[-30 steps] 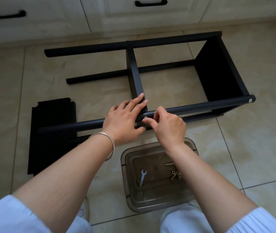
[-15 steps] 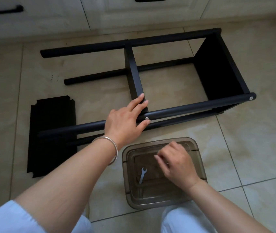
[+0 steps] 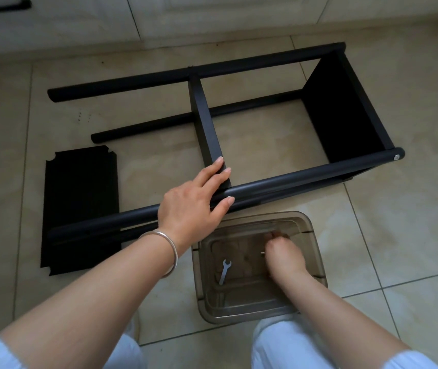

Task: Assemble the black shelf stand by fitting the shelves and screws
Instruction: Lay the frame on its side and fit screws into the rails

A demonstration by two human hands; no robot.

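Observation:
The black shelf stand lies on its side on the tiled floor, and its near pole [image 3: 305,174] runs left to right. One shelf [image 3: 340,113] sits fitted at the right end and a middle shelf [image 3: 207,123] crosses between the poles. A loose black shelf panel [image 3: 79,198] lies flat under the poles' left ends. My left hand [image 3: 191,206] rests on the near pole where the middle shelf meets it, fingers straight along the shelf edge, thumb against the pole. My right hand [image 3: 284,259] reaches down into a clear brown bin [image 3: 317,251]; its fingertips are hidden.
In the bin lie a small silver wrench [image 3: 224,271] and a small screw [image 3: 262,253] beside my right hand. A silver screw head [image 3: 396,157] shows at the near pole's right end. White cabinets [image 3: 212,14] stand behind the stand. My knees [image 3: 292,347] are just below the bin.
My right hand left the near pole and went down into the bin. The left hand stayed on the pole and middle shelf.

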